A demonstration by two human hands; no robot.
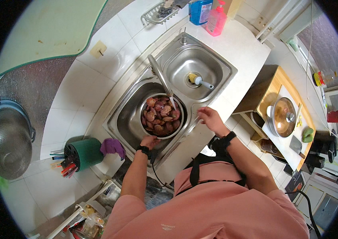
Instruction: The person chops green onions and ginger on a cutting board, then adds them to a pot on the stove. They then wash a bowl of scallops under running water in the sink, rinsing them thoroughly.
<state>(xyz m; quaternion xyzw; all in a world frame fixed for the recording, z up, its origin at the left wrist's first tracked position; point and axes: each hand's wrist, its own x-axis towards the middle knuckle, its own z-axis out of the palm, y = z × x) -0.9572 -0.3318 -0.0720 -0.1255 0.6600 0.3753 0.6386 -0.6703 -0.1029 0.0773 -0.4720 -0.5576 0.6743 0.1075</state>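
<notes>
A round basin [181,124] full of reddish-brown scallops in their shells [160,116] stands in the larger bowl of a stainless steel sink [124,121]. Water runs from the curved faucet [161,76] onto the shells at the right side of the basin. My left hand [150,141] grips the basin's near rim, with part of the fingers hidden. Over the sink's right front edge, my right hand [207,117] is held apart from the basin. Its fingers are loosely bent and apart, and nothing shows in them.
A yellow-bristled brush [199,80] lies over the smaller sink bowl's drain. Pink [216,21] and blue [200,12] bottles stand behind. Left are a purple cloth [113,148] and a green utensil holder [84,154]. A lidded pan [282,117] sits on the right-hand table.
</notes>
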